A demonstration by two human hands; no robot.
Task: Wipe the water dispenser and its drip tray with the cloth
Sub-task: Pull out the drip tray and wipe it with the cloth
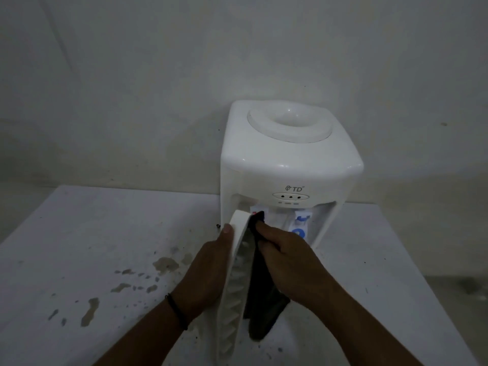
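A white tabletop water dispenser [287, 159] stands against the wall, with no bottle in its top well. In front of it my left hand [208, 265] grips the white drip tray [232, 294], held up on edge off the table with its ribbed inner side facing right. My right hand [287, 257] holds a dark cloth [261, 307] against that inner side near the tray's top end. The rest of the cloth hangs down below my right hand. The tray's lower end runs out of the frame.
The white table [79, 233] is worn, with chipped, stained patches left of my arms. A plain wall [132, 88] rises directly behind the dispenser. The red tap is partly hidden behind the cloth; the blue tap [299, 225] shows under the dispenser's front panel.
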